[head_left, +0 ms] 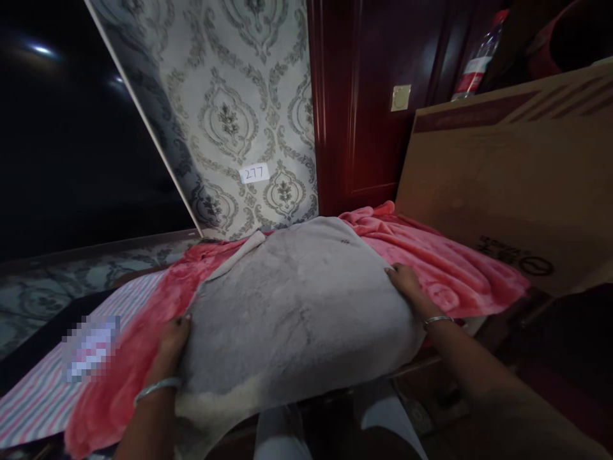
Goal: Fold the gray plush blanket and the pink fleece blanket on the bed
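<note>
Pinching opposite side edges, the left hand (175, 337) and right hand (405, 281) hold the gray cloth (297, 306) spread across the pink blanket (450, 268); its far edge nears the patterned wall (239, 96) (little room there), and a carton (493, 179) stands beyond the blanket's right side.

Grey-and-white patterned wallpaper (253, 105) rises ahead, between the left fingers (184, 322) and the right fingers (395, 271), bearing a white label (255, 173) reading 277. Beyond the left fingers, a glossy dark screen (71, 134) reflects bright light; beyond the right, dark red panelling (366, 121) carries a pale wall plate (401, 98).
</note>
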Motion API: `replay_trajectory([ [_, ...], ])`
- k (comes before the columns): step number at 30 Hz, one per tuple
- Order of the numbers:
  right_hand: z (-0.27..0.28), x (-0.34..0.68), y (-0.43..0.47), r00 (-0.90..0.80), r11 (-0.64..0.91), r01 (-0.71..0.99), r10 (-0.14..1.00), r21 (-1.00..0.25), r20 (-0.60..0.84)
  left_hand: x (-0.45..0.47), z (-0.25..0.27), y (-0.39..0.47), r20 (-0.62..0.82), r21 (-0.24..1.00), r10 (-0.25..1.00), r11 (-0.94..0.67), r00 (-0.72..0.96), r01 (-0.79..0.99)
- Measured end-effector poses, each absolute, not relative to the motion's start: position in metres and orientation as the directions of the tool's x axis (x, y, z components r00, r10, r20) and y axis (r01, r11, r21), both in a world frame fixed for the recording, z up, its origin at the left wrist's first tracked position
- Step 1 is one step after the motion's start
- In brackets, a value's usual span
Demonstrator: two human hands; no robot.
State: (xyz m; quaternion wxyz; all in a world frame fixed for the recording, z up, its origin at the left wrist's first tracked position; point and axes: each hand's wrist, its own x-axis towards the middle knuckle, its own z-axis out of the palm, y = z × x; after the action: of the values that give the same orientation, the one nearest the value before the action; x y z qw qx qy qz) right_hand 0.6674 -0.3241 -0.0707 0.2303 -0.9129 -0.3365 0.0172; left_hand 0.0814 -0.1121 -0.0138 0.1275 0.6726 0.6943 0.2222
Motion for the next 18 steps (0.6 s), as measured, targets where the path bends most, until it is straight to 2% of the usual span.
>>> replay_trajectory([
  [6,-0.067,0.668,-0.346,0.763,-0.666,0.613,0.639,-0.425,0.097,0.068,-0.012,-0.126,0.028,0.519,0.998,0.028,-0.05,0.854],
  [11,-0.07,0.662,-0.373,0.755,-0.641,0.622,0.644,-0.45,0.126,0.07,-0.014,-0.134,0.07,0.389,0.995,0.036,-0.068,0.92],
  [13,-0.067,0.662,-0.38,0.752,-0.61,0.612,0.645,-0.503,0.132,0.07,-0.011,-0.138,0.083,0.396,0.994,0.03,-0.069,0.918],
  [18,-0.054,0.67,-0.402,0.728,-0.438,0.525,0.675,-0.73,0.119,0.058,0.004,-0.155,0.034,0.567,0.997,0.043,-0.076,0.823],
])
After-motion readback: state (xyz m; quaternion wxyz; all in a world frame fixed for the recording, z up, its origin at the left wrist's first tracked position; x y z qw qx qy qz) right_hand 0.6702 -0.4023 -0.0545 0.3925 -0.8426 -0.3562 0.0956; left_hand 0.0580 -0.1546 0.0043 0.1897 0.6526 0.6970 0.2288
